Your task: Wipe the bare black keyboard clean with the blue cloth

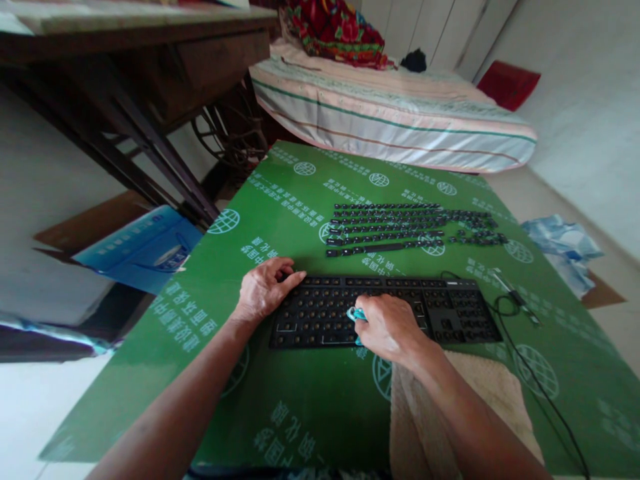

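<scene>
A black keyboard (450, 313) with its keycaps off lies on a green printed board (300, 400). My left hand (265, 288) rests on the keyboard's upper left corner, fingers curled over the edge and pressing on it. My right hand (387, 327) is closed around a small teal tool (356, 315), its tip against the bare key sockets near the keyboard's middle. The removed black keycaps (410, 227) lie in neat rows on the board beyond the keyboard.
The keyboard's black cable (530, 367) loops off to the right beside a thin tool (515, 297). A beige towel (475, 393) lies under my right forearm. A dark table (150, 80) stands at left, a mattress (390, 113) behind, a blue box (145, 250) on the floor.
</scene>
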Motion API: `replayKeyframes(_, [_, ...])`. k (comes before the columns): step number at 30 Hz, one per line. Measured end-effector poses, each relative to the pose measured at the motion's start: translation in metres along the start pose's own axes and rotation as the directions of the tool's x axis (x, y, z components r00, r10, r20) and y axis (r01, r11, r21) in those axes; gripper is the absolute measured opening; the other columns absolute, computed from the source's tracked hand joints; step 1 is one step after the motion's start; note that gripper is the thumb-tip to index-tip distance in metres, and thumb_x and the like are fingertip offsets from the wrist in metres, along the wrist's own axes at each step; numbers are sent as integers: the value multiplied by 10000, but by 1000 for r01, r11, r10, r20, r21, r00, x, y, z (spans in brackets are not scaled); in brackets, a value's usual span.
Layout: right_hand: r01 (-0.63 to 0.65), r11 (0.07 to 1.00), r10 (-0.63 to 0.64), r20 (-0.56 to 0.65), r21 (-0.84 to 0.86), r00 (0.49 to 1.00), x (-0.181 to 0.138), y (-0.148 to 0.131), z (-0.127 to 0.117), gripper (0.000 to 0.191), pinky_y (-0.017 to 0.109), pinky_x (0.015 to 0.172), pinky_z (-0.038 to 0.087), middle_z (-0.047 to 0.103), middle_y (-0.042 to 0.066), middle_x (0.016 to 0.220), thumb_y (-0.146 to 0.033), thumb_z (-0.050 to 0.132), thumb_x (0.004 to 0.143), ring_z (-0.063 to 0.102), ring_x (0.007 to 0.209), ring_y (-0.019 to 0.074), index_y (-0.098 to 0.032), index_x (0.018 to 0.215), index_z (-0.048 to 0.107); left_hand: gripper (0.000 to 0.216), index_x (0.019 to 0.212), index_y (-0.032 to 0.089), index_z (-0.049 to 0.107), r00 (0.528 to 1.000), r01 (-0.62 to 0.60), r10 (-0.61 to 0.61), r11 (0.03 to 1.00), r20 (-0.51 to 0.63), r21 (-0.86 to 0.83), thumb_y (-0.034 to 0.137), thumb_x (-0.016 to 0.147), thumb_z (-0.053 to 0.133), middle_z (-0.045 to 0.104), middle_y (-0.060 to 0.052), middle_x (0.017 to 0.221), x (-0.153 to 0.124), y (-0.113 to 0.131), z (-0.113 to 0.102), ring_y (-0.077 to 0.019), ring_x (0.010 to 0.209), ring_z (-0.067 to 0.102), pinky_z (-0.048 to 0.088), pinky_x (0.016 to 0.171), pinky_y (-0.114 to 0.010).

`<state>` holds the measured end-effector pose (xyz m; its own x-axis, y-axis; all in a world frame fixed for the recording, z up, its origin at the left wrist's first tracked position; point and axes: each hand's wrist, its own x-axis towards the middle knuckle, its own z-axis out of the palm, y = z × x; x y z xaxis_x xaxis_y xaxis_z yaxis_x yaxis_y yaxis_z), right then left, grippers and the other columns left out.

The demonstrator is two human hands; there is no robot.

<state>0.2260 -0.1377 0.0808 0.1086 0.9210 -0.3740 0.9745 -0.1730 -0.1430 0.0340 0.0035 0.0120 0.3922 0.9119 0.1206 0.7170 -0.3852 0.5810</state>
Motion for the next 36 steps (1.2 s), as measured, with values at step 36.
replayKeyframes(36, [100, 995, -99, -87, 15, 991, 15, -34, 1, 242, 301, 679, 458, 731, 89, 871, -230, 436, 833, 689, 828, 231, -197, 973, 631, 520, 972, 228, 642, 1000, 0, 0, 1000, 5, 14, 671, 736, 507, 709, -15, 852, 0, 3, -1, -172, 740, 644, 505, 705, -277])
